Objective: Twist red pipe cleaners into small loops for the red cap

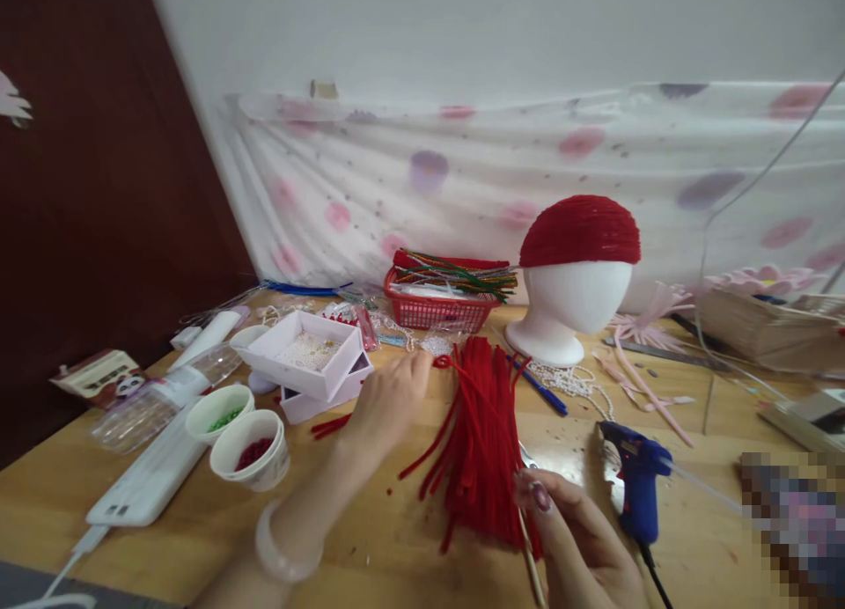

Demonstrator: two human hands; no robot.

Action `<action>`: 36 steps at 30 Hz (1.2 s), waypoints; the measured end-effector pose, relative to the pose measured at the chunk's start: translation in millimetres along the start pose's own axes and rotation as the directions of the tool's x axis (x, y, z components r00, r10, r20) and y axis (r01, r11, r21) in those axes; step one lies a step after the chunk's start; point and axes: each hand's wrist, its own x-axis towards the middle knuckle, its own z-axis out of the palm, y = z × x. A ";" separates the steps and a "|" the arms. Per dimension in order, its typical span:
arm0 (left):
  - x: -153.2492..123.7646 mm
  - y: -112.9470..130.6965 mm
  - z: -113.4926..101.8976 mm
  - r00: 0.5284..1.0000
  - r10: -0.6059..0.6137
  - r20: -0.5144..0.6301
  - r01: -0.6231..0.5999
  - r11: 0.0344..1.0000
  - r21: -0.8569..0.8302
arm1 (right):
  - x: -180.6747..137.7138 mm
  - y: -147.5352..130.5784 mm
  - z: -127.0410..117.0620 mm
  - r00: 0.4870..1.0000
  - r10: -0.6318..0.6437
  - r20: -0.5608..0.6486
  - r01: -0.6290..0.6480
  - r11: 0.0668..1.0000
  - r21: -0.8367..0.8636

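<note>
My left hand (393, 398), with a pale bangle (285, 546) on its wrist, reaches forward over the table. Its closed fingertips meet the curled end of a red pipe cleaner (443, 361). A thick bundle of red pipe cleaners (485, 451) lies between my hands. At the bundle's lower right side, the thumb and forefinger of my right hand (577, 539) are pinched together; what they grip is too small to make out. A thin tool with a metal part (526, 456) lies partly hidden beside those fingers. A white foam head (573, 305) wearing a red cap (581, 231) stands behind the bundle.
A blue glue gun (637, 481) stands right of my right hand. Left are white boxes (317, 354) with beads, cups of green (219, 413) and dark red beads (251, 464), and a power strip (149, 468). Behind sit a red basket (442, 312) and a blue pen (545, 391).
</note>
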 end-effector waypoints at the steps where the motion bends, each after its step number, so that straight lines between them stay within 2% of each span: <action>1: -13.2 4.5 -5.4 0.998 0.067 -0.017 -0.068 0.998 -0.017 | -0.6 -1.3 4.5 1.000 0.026 0.001 -0.026 1.000 0.000; 2: -26.8 8.8 -9.6 0.987 0.150 -0.052 -0.152 0.988 -0.036 | -1.3 -2.5 9.5 1.000 0.029 -0.003 -0.029 1.000 -0.001; 3: -40.0 12.7 -12.5 0.944 0.273 -0.187 -0.284 0.958 -0.034 | -2.1 -3.7 14.7 1.000 0.023 0.014 -0.023 1.000 0.004; 4: -52.1 15.8 -14.4 0.883 0.338 -0.324 -0.363 0.931 -0.018 | -3.1 -4.7 20.0 1.000 -0.001 0.027 0.000 1.000 0.020; 6: -71.0 19.6 -16.1 0.806 0.389 -0.447 -0.436 0.900 -0.003 | -5.3 -6.4 29.5 0.998 -0.044 0.049 0.040 0.997 0.068; 9: -84.9 19.4 -16.2 0.767 0.391 -0.508 -0.444 0.896 0.018 | -9.1 -9.8 38.1 0.996 -0.050 0.071 0.045 0.996 0.081; 12: -88.9 16.5 -15.0 0.762 0.383 -0.522 -0.425 0.904 0.044 | -12.4 -15.6 41.1 0.991 -0.063 0.116 0.058 0.997 0.051; 14: -90.8 15.5 -13.2 0.774 0.355 -0.525 -0.433 0.901 -0.029 | -14.3 -19.3 41.9 0.988 -0.064 0.142 0.062 0.998 0.018; 16: -93.4 16.0 -10.1 0.826 0.264 -0.498 -0.417 0.880 -0.226 | -16.4 -21.6 42.5 0.986 -0.050 0.160 0.052 0.999 -0.009; 18: -96.4 17.3 -5.9 0.887 0.165 -0.432 -0.366 0.821 -0.439 | -18.6 -22.3 43.0 0.981 -0.032 0.192 0.034 0.999 -0.011; 20: -99.2 18.4 -1.1 0.919 0.128 -0.373 -0.330 0.766 -0.551 | -20.8 -22.2 43.1 0.973 -0.016 0.229 0.016 1.000 0.002; 24: -103.0 16.3 7.9 0.898 0.175 -0.403 -0.382 0.763 -0.521 | -24.1 -22.3 44.6 0.969 -0.025 0.247 0.022 1.000 0.015; 27: -105.2 13.2 11.8 0.870 0.201 -0.450 -0.432 0.753 -0.497 | -26.5 -23.9 48.5 0.980 -0.073 0.186 0.072 0.997 0.013; 29: -106.6 12.4 12.9 0.869 0.195 -0.456 -0.442 0.720 -0.535 | -28.5 -25.0 51.6 0.986 -0.103 0.133 0.105 0.994 -0.008; 32: -107.9 13.1 13.5 0.874 0.162 -0.459 -0.434 0.687 -0.583 | -30.3 -24.7 53.4 0.983 -0.123 0.135 0.128 0.991 -0.030; 36: -108.1 12.1 13.4 0.872 0.123 -0.473 -0.420 0.684 -0.596 | -26.6 -18.5 45.8 0.985 -0.110 0.132 0.106 0.993 0.043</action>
